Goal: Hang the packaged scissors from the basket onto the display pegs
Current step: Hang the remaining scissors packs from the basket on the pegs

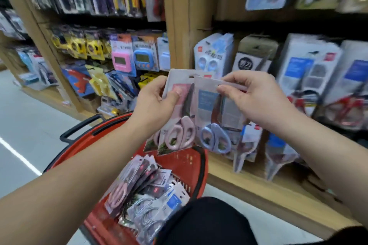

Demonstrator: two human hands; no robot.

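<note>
My left hand point(155, 103) grips a small stack of packaged scissors with pink handles point(180, 117), thumb on the front of the card. My right hand point(256, 97) pinches the top edge of a pack with blue-handled scissors point(215, 125), just right of the pink pack and overlapping it. Both packs hang above the red basket point(197, 167), which holds several more scissor packs point(145, 191). The display wall behind carries hung packs of scissors point(310, 77) on pegs; the pegs themselves are mostly hidden.
A wooden upright point(185, 16) splits the shelving. Timers and tape measures point(121, 59) hang to the left, red-handled scissors point(348, 109) to the right. A wooden base ledge point(258, 187) runs under the pegs. My dark-clothed knee point(205, 223) sits beside the basket.
</note>
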